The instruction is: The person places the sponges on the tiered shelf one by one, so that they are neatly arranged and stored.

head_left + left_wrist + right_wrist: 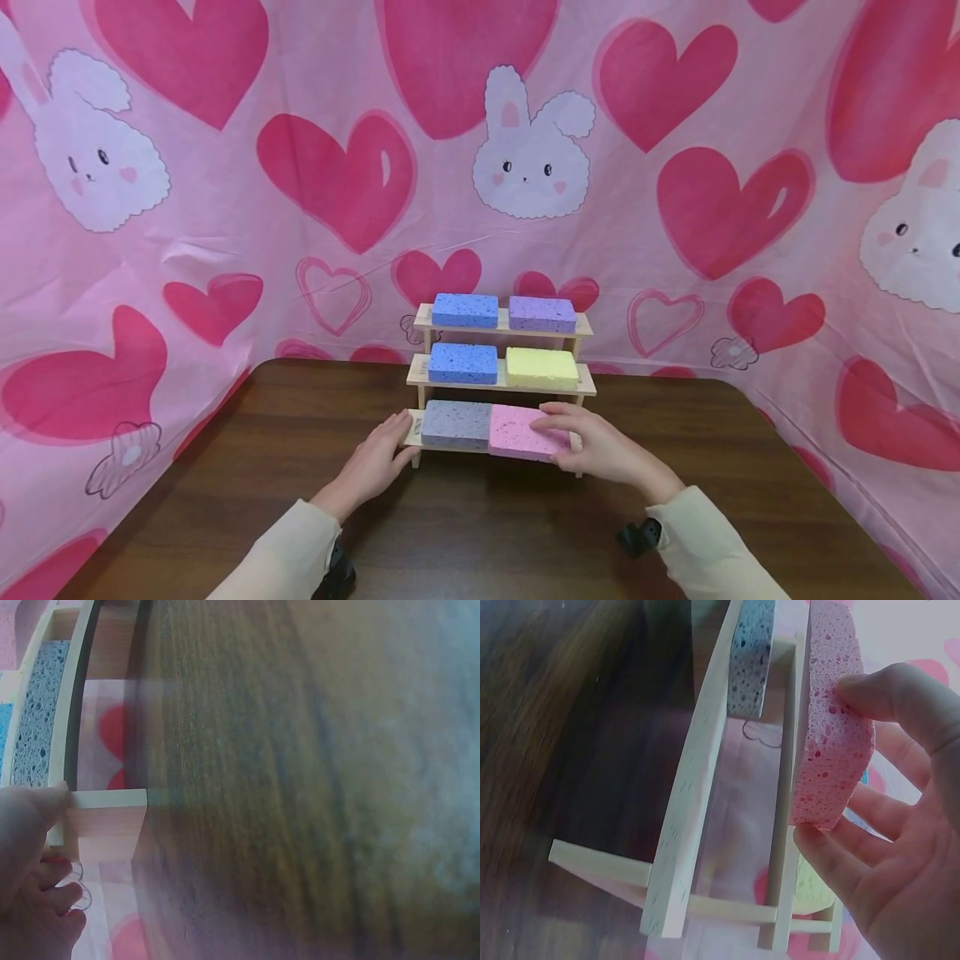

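Note:
A three-tier wooden rack [417, 372] stands on the table with sponges on its tiers. My right hand [600, 446] pinches a pink sponge [521, 433] by its right end, thumb at the front and fingers over the top. In the right wrist view that pink sponge [832, 712] is tilted and held off the bottom shelf [686, 825]. Beside it a grey sponge [456, 423] lies on the bottom tier. My left hand [378, 458] grips the left end of the bottom shelf; in the left wrist view its thumb [45, 806] presses the front edge.
Blue [465, 310] and purple sponges [542, 314] sit on the top tier. On the middle tier are another blue sponge [462, 364] and a yellow sponge [542, 368]. Behind the dark wooden table [480, 533] hangs a pink cloth [450, 233] with hearts and rabbits.

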